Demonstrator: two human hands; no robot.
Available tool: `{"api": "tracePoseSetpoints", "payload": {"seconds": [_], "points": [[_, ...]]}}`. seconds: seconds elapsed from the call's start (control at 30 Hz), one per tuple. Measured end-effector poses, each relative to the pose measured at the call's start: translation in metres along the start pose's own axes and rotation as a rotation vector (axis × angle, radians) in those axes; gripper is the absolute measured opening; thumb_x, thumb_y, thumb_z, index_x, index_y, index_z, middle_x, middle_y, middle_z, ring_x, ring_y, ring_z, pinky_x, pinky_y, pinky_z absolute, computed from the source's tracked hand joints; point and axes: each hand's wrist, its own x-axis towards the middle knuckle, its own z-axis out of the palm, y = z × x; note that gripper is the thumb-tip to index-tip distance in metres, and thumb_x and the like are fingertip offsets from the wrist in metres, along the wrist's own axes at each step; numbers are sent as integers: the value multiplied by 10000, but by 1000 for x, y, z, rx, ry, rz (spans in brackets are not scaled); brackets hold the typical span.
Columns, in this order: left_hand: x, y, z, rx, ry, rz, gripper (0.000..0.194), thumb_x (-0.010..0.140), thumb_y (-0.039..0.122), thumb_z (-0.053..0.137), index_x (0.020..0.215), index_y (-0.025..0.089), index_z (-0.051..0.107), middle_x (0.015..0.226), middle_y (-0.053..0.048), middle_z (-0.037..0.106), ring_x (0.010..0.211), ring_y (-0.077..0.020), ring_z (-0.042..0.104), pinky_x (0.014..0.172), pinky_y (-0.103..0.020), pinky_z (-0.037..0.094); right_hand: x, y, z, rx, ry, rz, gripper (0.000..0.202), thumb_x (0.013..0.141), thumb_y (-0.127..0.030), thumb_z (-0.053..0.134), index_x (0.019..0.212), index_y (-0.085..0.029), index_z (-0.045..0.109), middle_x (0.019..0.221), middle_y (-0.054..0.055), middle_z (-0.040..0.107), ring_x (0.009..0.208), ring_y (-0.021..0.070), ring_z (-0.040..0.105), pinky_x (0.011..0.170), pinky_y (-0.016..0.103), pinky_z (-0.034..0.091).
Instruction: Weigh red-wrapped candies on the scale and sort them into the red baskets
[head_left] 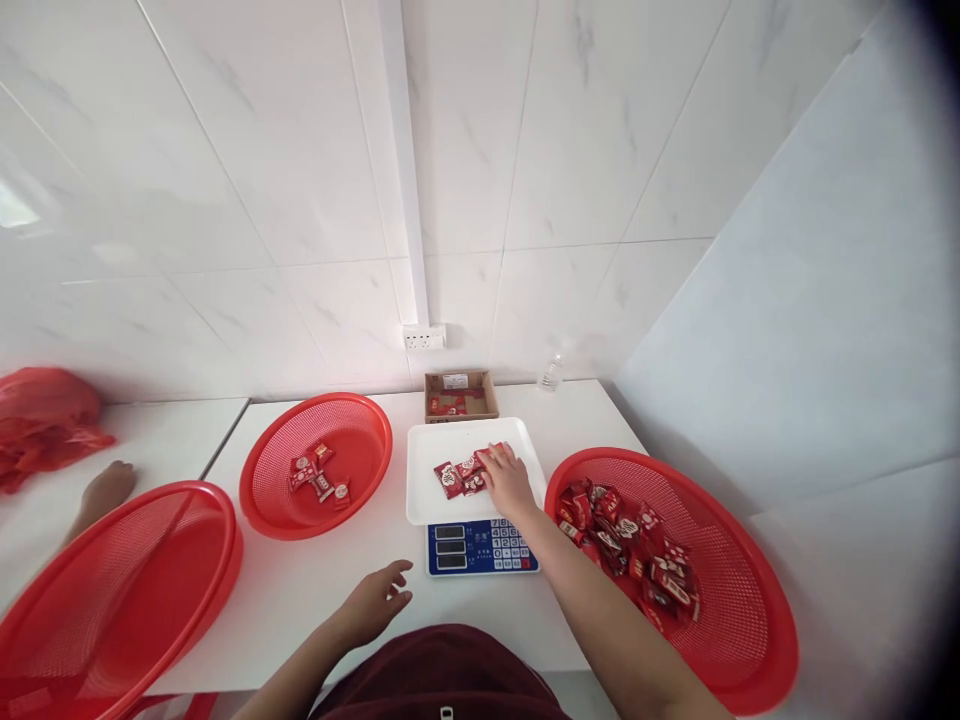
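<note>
My right hand (507, 480) reaches over the white tray (435, 440) of a blue digital scale (482, 548), its fingers curled on a red packet at the right of a small group of red packets (450, 480). My left hand (373, 602) hovers in front of the scale's left corner, fingers apart, holding nothing. On the right stands a red basket (739, 600) with a heap of red packets (626, 535). Several more packets (321, 478) lie in the round red basket (262, 490) left of the scale.
An open cardboard box (460, 397) holding red items stands behind the scale, near a clear bottle (551, 372). At the left are another red basket (217, 580), another person's hand (111, 488) and a red plastic bag (52, 420). A wall socket (424, 338) is above the box.
</note>
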Motion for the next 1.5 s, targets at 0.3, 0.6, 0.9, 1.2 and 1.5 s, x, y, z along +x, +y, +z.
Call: {"api": "tracePoseSetpoints", "payload": {"seconds": [0.3, 0.6, 0.9, 1.2, 1.5], "points": [[-1, 0, -3, -5, 19, 14, 502, 814, 350, 451, 1291, 194, 472, 1148, -79, 636, 972, -168, 605, 870, -282, 446, 22, -25, 0, -82, -198, -81, 566, 795, -17, 359, 1302, -226, 497, 1254, 105, 554, 1231, 251, 388, 1028, 462, 232], [-3, -3, 1, 1, 9, 8, 497, 810, 337, 464, 1286, 195, 478, 1140, -70, 638, 965, -163, 607, 865, -270, 442, 6, -15, -11, -2, 8, 97, 467, 795, -66, 413, 1226, -174, 559, 1168, 119, 554, 1089, 250, 463, 895, 332, 368], [-2, 0, 0, -3, 1, 21, 500, 804, 346, 470, 1283, 204, 484, 1142, -67, 642, 966, -164, 608, 867, -274, 439, -57, 28, -16, 101, 231, 157, 427, 813, -140, 368, 1170, -177, 599, 1059, 123, 593, 994, 249, 522, 897, 359, 406], [22, 37, -17, 68, 208, 159, 426, 837, 314, 413, 1227, 191, 534, 1262, -77, 591, 1181, -195, 512, 1021, -325, 370, -142, 122, -10, -4, 288, 444, 499, 786, -312, 366, 1196, -109, 564, 1119, 182, 584, 1063, 313, 520, 916, 449, 412], [94, 83, -25, 430, 71, 213, 712, 851, 494, 374, 1445, 126, 235, 1533, -114, 215, 1421, -280, 104, 1138, -443, 137, -178, 116, 22, 88, 282, 531, 504, 746, -382, 388, 1146, -166, 605, 1199, 163, 558, 1132, 318, 516, 950, 474, 420]]}}
